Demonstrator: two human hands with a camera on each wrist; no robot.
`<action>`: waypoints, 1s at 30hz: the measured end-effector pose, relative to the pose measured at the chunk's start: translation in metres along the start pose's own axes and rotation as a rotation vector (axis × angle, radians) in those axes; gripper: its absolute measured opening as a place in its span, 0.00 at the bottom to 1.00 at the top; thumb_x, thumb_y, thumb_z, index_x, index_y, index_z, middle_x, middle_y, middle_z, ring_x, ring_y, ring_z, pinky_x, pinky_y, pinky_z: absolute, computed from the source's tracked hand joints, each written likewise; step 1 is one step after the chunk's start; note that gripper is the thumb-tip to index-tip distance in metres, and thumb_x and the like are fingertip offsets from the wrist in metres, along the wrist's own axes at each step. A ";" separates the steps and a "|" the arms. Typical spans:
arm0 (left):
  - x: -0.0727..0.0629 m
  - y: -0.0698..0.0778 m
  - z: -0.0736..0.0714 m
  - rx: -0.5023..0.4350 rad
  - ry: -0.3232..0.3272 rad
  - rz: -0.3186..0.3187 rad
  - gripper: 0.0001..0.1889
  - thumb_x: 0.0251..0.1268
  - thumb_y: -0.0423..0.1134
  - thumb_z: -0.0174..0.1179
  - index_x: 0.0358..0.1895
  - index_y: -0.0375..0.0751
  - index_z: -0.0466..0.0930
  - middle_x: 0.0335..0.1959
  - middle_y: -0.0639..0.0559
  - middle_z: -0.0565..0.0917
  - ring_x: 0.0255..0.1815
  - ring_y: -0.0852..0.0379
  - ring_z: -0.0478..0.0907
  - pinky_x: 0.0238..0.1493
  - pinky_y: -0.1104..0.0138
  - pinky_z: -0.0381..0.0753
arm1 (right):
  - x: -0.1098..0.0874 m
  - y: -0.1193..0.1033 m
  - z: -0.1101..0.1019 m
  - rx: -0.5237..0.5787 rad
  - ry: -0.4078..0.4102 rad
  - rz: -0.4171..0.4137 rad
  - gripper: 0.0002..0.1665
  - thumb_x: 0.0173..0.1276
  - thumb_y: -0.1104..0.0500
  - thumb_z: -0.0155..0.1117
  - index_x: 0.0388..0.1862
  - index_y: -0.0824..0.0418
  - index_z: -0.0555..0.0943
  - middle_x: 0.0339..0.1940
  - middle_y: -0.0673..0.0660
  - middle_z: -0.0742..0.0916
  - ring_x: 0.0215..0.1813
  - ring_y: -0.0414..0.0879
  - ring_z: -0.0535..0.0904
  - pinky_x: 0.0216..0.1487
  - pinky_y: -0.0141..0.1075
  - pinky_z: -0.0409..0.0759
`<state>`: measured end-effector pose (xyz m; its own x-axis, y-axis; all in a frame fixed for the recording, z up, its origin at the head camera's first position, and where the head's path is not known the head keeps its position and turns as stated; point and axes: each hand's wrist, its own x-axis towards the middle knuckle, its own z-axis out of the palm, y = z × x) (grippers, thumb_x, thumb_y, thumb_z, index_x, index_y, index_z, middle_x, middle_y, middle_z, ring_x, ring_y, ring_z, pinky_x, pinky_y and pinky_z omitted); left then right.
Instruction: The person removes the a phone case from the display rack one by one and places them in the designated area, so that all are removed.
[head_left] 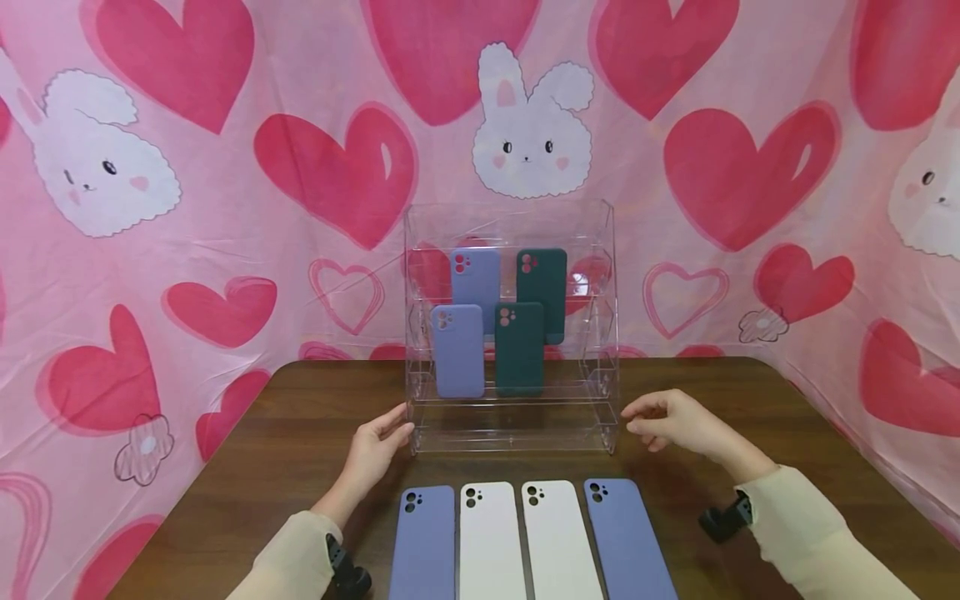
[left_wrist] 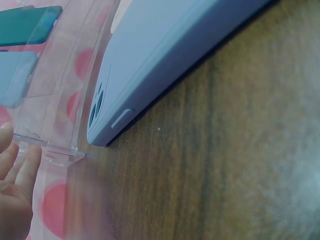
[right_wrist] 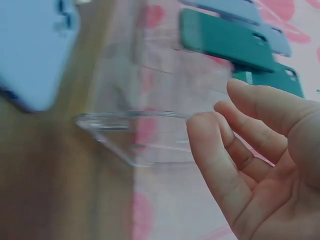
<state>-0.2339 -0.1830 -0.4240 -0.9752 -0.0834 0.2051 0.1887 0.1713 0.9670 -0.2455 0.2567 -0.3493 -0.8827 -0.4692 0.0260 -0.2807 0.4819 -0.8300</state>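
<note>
A clear acrylic tiered stand [head_left: 510, 440] rises from the table between both hands. On its middle tier lean a lavender phone case [head_left: 459, 354] and a dark green phone case [head_left: 519, 354]; another lavender case [head_left: 476, 275] and another green case [head_left: 553, 283] stand on the tier behind. My left hand [head_left: 377, 443] has its fingertips right at the stand's lower left side, fingers loosely extended. To the right of the stand, my right hand [head_left: 675, 422] hovers with loosely bent fingers and nothing between them; the right wrist view shows thumb and fingertips apart.
In front of the stand lies a row of phone cases: a lavender one [head_left: 422, 542], two white ones, left [head_left: 491, 542] and right [head_left: 561, 542], then another lavender one [head_left: 630, 542]. The dark wooden table [head_left: 255, 492] backs onto a pink cloth [head_left: 457, 167] with hearts and rabbits.
</note>
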 end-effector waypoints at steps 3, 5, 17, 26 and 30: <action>0.000 0.000 0.000 -0.001 0.000 -0.002 0.22 0.61 0.26 0.57 0.59 0.27 0.69 0.57 0.34 0.72 0.54 0.42 0.73 0.44 0.65 0.80 | 0.003 -0.013 -0.010 0.001 0.026 -0.022 0.21 0.62 0.61 0.64 0.48 0.77 0.75 0.28 0.59 0.80 0.31 0.58 0.78 0.30 0.40 0.83; 0.000 0.000 0.000 0.004 0.000 0.000 0.22 0.61 0.27 0.58 0.59 0.27 0.69 0.57 0.34 0.72 0.54 0.42 0.73 0.44 0.65 0.79 | 0.005 -0.021 -0.017 -0.017 0.048 -0.038 0.22 0.63 0.60 0.63 0.49 0.77 0.75 0.29 0.58 0.81 0.31 0.59 0.79 0.32 0.40 0.84; -0.002 0.000 0.001 0.013 -0.002 -0.002 0.23 0.61 0.27 0.58 0.60 0.28 0.69 0.57 0.35 0.72 0.54 0.43 0.73 0.45 0.65 0.79 | 0.030 -0.057 -0.034 -0.045 0.163 -0.082 0.23 0.63 0.59 0.63 0.52 0.74 0.75 0.37 0.63 0.81 0.33 0.50 0.80 0.34 0.41 0.84; -0.002 0.001 0.001 -0.002 0.002 0.005 0.22 0.60 0.26 0.58 0.59 0.27 0.69 0.57 0.34 0.72 0.54 0.41 0.72 0.44 0.65 0.80 | 0.046 -0.079 -0.039 -0.045 0.204 -0.126 0.21 0.63 0.61 0.63 0.53 0.71 0.75 0.39 0.65 0.80 0.36 0.54 0.81 0.35 0.40 0.83; -0.002 0.001 0.001 0.003 0.005 0.004 0.22 0.60 0.26 0.58 0.59 0.27 0.69 0.57 0.34 0.72 0.54 0.41 0.73 0.44 0.65 0.80 | 0.055 -0.087 -0.040 -0.064 0.220 -0.132 0.21 0.64 0.59 0.63 0.53 0.68 0.76 0.40 0.63 0.80 0.39 0.58 0.80 0.37 0.42 0.83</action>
<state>-0.2319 -0.1817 -0.4233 -0.9739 -0.0878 0.2093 0.1918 0.1749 0.9657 -0.2844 0.2181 -0.2532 -0.8956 -0.3622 0.2582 -0.4159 0.4763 -0.7747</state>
